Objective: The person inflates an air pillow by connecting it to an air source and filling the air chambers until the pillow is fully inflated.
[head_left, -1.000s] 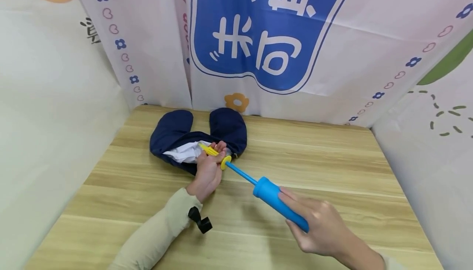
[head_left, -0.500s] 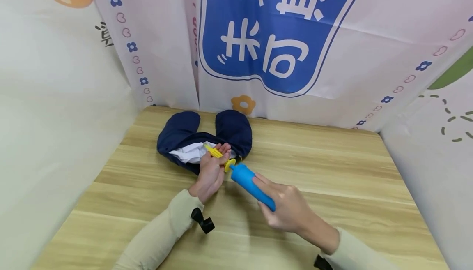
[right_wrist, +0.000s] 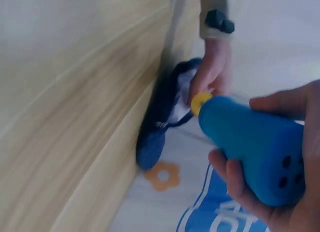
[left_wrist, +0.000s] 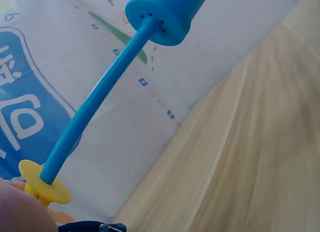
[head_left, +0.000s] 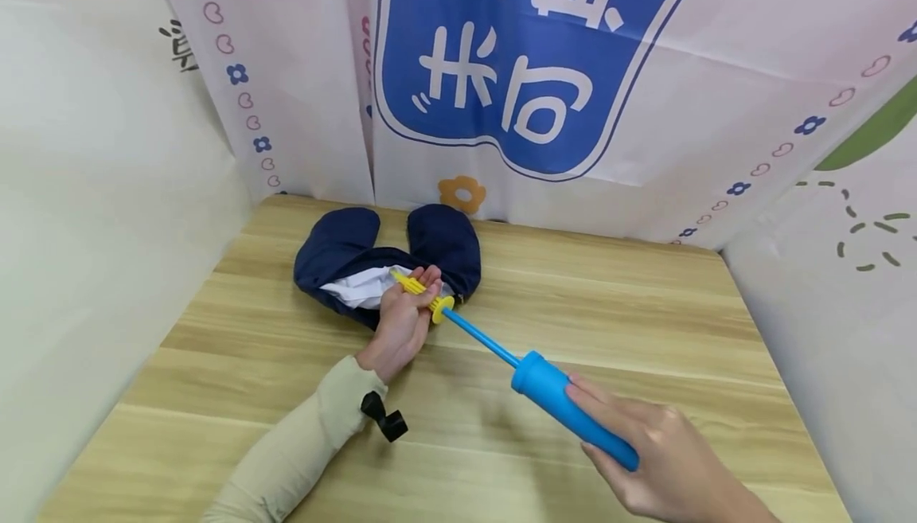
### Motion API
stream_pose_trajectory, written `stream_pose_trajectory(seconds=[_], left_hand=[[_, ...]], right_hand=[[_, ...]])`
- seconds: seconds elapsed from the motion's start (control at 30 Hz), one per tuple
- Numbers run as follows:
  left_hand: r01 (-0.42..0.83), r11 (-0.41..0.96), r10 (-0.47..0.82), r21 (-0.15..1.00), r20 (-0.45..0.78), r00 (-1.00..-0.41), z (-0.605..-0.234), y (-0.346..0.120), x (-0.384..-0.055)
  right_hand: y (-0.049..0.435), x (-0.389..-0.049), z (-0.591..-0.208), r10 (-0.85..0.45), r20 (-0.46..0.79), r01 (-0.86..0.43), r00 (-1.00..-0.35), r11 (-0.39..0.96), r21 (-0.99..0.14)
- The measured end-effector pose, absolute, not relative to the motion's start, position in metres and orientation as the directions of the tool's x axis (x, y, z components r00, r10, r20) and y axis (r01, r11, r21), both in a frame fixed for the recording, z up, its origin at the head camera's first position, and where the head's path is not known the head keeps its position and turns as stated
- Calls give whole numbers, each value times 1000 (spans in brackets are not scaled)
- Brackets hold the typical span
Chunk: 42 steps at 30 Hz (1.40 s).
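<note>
A hand pump has a blue barrel (head_left: pixel 562 400), a thin blue rod (head_left: pixel 478 336) and a yellow nozzle end with a round flange (head_left: pixel 442 309). My right hand (head_left: pixel 666 451) grips the barrel, drawn back so that a long stretch of rod shows. Around the yellow end my left hand (head_left: pixel 403 320) is curled, palm partly up. Just behind it lies a navy U-shaped neck pillow (head_left: pixel 450 246), its cover gaping over white material (head_left: pixel 358 288) inside. The yellow tip reaches that white material; whether it sits in a valve cannot be told.
The wood-grain table (head_left: pixel 645 308) extends to both sides of the pillow. A printed cloth with a blue panel (head_left: pixel 501 69) hangs at the back edge, and pale walls (head_left: pixel 107 149) stand left and right. A black strap (head_left: pixel 384 418) sits on the left sleeve.
My right hand first pushed the barrel up the rod toward my left hand, then pulled it back down and right, baring the rod again. My left hand and the pillow stay in place.
</note>
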<state>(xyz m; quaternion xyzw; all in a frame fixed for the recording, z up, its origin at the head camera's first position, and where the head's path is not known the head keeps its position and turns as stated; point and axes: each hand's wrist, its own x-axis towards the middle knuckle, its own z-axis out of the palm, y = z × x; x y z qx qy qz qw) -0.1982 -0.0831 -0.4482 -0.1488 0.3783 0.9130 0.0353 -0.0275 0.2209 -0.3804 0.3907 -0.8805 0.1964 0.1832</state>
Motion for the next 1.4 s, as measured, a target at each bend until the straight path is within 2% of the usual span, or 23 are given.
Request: stream_pose_trajectory(seconds=[0.2,0.4,0.6,0.8,1.1,1.13,1.27,1.4], left_hand=[[-204,-732,-49,650,-349,-936,-443,-76,-201],[-238,-704,-33,669,-365,-930,-450,-73,-189],[-200,-700,-40,685,-318,-947,-454,-71,-182],[-162,-706,-61,689,-288,-956,-452,-76,-186],[-189,-722,-38,665,-312,-949,-444,-81,-189],[-197,-721,-34,665,-318,-948,-442,-81,-188],[-208,-738,-28,641,-337,-941,-439,-75,-183],[-193,-748,-40,635,-334,-942,-443,-69,-176]], right_hand=[[190,-37,-381,-602,556,-768,-573,632,-107],[148,-70,-398,-594,532,-745,-603,658,-110],[130,-93,-412,-608,518,-757,-602,642,-126],[156,-73,-401,-631,496,-773,-597,617,-147],[201,-23,-372,-608,520,-772,-600,611,-177],[201,-19,-368,-600,511,-761,-616,619,-192],[189,-23,-365,-592,535,-762,-603,626,-166],[162,-41,-377,-592,549,-761,-591,634,-136]])
